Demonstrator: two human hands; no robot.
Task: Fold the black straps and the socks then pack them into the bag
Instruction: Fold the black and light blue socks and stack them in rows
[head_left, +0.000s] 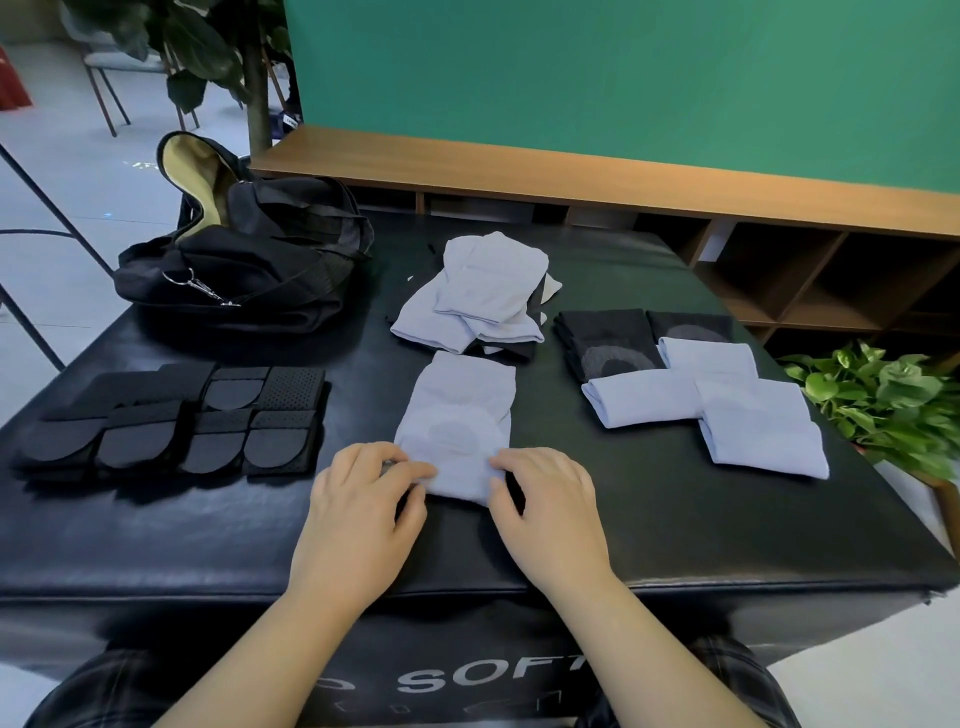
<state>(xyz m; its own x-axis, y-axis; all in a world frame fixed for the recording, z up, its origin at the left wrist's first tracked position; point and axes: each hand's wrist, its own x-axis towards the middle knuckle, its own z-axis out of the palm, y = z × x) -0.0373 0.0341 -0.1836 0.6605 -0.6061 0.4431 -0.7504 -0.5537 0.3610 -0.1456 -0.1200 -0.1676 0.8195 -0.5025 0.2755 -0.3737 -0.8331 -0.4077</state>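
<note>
Centrally, a black padded leather bench (623, 509) is seen, an open black fabric duffel bag (249, 270) at its far left corner. Folded black perforated straps (171, 421) are laid left. A pale blue sock (457, 421) is pinched at its near end by left hand (363, 499) and right hand (550, 504).

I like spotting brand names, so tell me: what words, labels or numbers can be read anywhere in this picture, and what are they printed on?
"SOFT": silver capitals on the near side of the black padded block; a hand's arm cuts it off on the right, so the word may go on.
A partly hidden character stands just left of it; unreadable.
A row of small marks under it: too small to read.
The black bag, socks and straps show no readable text.
</note>
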